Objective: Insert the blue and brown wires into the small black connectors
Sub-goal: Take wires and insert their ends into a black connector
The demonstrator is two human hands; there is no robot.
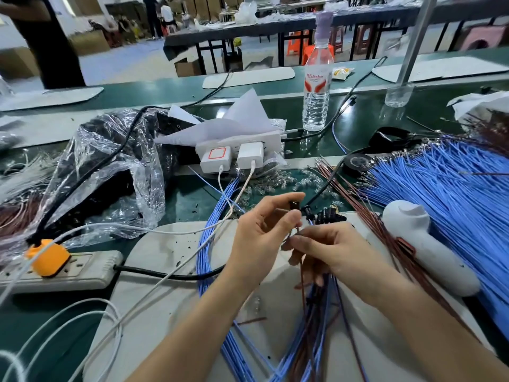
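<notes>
My left hand (264, 232) pinches a small black connector (294, 205) between thumb and forefinger, just above the work mat. My right hand (327, 252) is close beside it, its fingers curled round a brown wire (302, 279) and a bunch of blue and brown wires that hang down from the fist. The brown wire's tip points up toward the connector. A small heap of black connectors (329, 215) lies just behind my right hand. Loose blue wires (446, 188) and brown wires (366, 213) fan out at the right.
A white handheld device (429, 249) lies on the wires at the right. A power strip (63, 274) with an orange plug sits at the left, a white multi-socket with chargers (234, 155) and a water bottle (316, 86) behind. Crumpled plastic bags (110, 166) lie at the left.
</notes>
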